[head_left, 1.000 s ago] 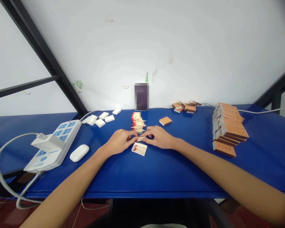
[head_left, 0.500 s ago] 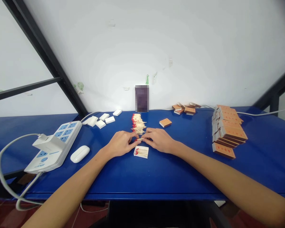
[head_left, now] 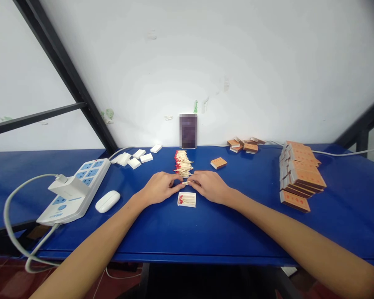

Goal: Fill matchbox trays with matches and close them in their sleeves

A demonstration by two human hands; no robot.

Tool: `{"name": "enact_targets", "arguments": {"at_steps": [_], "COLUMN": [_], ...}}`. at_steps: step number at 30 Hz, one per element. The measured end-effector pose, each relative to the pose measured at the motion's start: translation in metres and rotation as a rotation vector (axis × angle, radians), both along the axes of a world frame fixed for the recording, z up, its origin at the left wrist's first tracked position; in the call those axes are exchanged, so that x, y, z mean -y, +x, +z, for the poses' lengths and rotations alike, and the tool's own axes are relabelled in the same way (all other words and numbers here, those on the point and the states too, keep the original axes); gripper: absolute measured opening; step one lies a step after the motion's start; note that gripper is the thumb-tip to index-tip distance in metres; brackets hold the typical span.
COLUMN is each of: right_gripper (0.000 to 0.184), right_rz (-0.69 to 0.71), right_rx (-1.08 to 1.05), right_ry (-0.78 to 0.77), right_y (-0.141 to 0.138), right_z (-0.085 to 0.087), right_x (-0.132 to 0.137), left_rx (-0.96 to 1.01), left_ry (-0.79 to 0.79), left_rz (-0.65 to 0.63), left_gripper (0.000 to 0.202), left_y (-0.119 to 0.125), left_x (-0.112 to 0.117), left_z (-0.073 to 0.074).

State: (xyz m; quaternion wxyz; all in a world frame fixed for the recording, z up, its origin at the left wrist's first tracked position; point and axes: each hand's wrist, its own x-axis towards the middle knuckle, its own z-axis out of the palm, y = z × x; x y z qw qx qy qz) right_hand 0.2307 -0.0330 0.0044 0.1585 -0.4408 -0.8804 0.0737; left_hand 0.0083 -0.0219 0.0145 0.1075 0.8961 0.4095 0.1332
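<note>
Between my two hands are a few matches, lying crosswise with the red heads to the left. My left hand pinches them at the head end, thumb and forefinger closed. At the plain wooden end, the fingertips of my right hand are closed on the same matches. Just below them on the table lies a white matchbox tray, open side up, with several matches inside, heads to the left. Behind my fingers spreads a pile of loose matches, mostly lined up the same way.
White matchbox trays lie back left, near a power strip and a white oval case. One orange matchbox lies right of the pile. Stacked matchboxes stand at the right; several matchbox sleeves lie by the wall.
The view has shifted slightly, so everything sits a little further right. Both hands stay at the same matches above the tray, with hardly any movement.
</note>
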Motion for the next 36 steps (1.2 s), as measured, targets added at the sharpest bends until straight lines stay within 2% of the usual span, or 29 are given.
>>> {"name": "enact_targets", "arguments": {"at_steps": [4, 11, 20, 27, 36], "right_gripper": [0.026, 0.038, 0.035, 0.037, 0.031], "right_rz": [-0.037, 0.019, -0.012, 0.006, 0.006], "right_rx": [0.016, 0.207, 0.302, 0.376, 0.356], "right_ry": [-0.017, 0.012, 0.057, 0.118, 0.084], "right_y": [-0.004, -0.010, -0.010, -0.014, -0.012], "right_z": [0.001, 0.011, 0.010, 0.012, 0.012], "right_x": [0.002, 0.006, 0.003, 0.007, 0.004], "left_rx": [-0.016, -0.143, -0.302, -0.360, -0.393], "left_ry": [0.003, 0.089, 0.173, 0.182, 0.177], "left_rz": [-0.009, -0.015, -0.029, -0.015, -0.045], "left_gripper": [0.029, 0.028, 0.028, 0.031, 0.030], "left_y": [0.002, 0.005, 0.004, 0.007, 0.008], "left_x": [0.000, 0.000, -0.001, -0.001, 0.000], "left_z": [-0.001, -0.001, -0.001, 0.003, 0.002]}}
